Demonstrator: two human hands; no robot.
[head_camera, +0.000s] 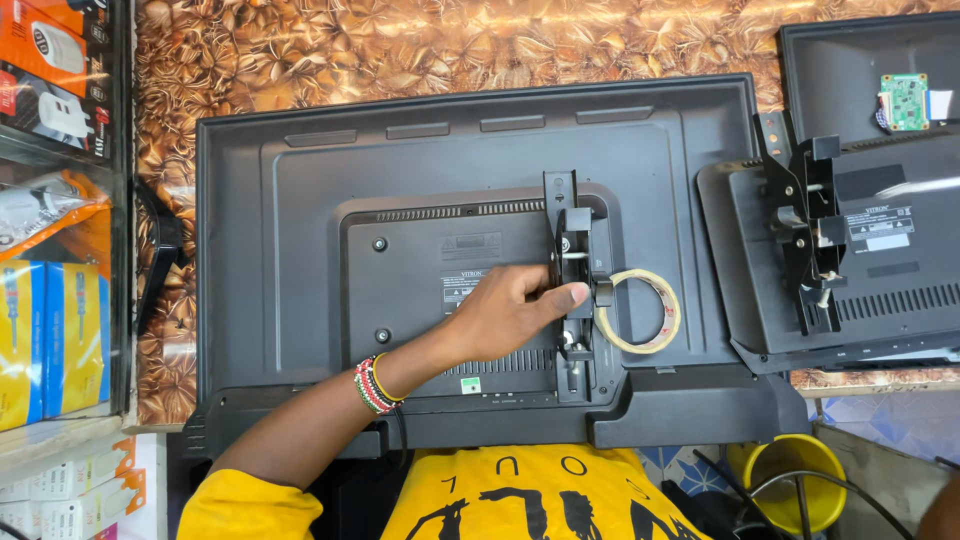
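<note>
My left hand (515, 310): fingers closed on the black metal wall-mount bracket (575, 285), centre of the frame.
Tape: beige translucent tape roll (640, 311) at 3 o'clock of my hand, on the black flat television back (300, 270).

a table (450, 45) with a glossy brown leaf-patterned top carried a large black television (300, 250) lying face down, and a second, smaller black television (880, 270) lay just beside it.
</note>
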